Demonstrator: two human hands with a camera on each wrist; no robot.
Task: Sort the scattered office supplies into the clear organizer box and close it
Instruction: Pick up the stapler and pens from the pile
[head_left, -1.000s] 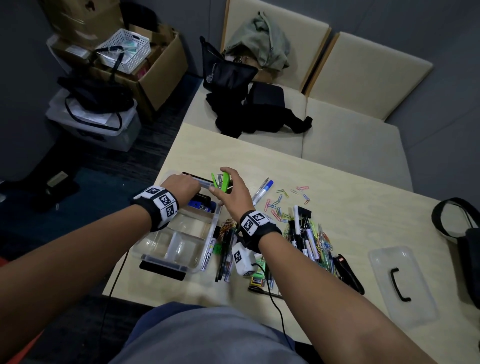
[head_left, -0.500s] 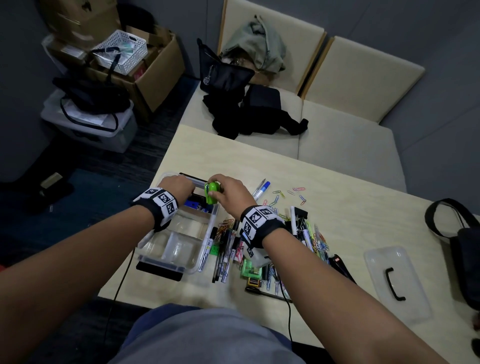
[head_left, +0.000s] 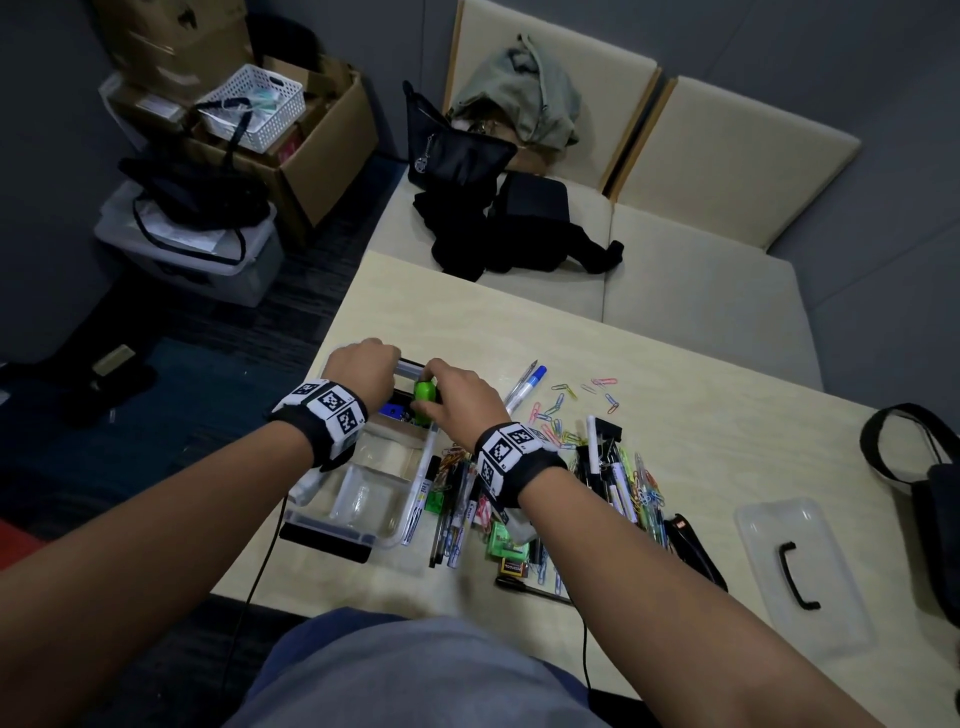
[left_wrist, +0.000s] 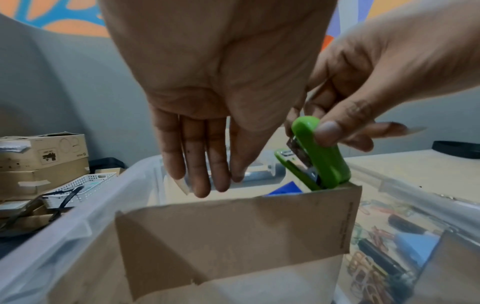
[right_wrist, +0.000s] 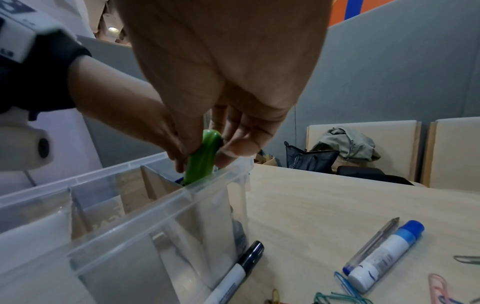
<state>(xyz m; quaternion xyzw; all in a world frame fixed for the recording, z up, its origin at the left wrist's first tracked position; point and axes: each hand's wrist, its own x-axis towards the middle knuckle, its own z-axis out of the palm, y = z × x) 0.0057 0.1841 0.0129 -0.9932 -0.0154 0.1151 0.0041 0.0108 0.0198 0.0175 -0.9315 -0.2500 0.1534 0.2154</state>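
1. A risk, judged from how things lie: the green stapler (left_wrist: 320, 156) stands nearly upright, its lower end in the far compartment of the clear organizer box (head_left: 332, 514), between a cardboard divider (left_wrist: 233, 236) and the box wall; if left standing it could stick up above the rim and stop the lid (head_left: 802, 566) from closing; the lid lies well apart on the table (head_left: 701, 415).
2. A second risk: the stapler's jaws gape slightly; they could catch on the divider's edge or on the blue item (left_wrist: 285, 188) beside it.
3. The right hand (head_left: 457, 397) pinches the stapler's top between thumb and fingertips.
4. The left hand (left_wrist: 207, 123) has straight fingers held close together, tips at a clear piece near the box's far end; whether they press it I cannot tell.
5. Pens, markers and paper clips (head_left: 558, 410) lie scattered beside the box, unsorted.
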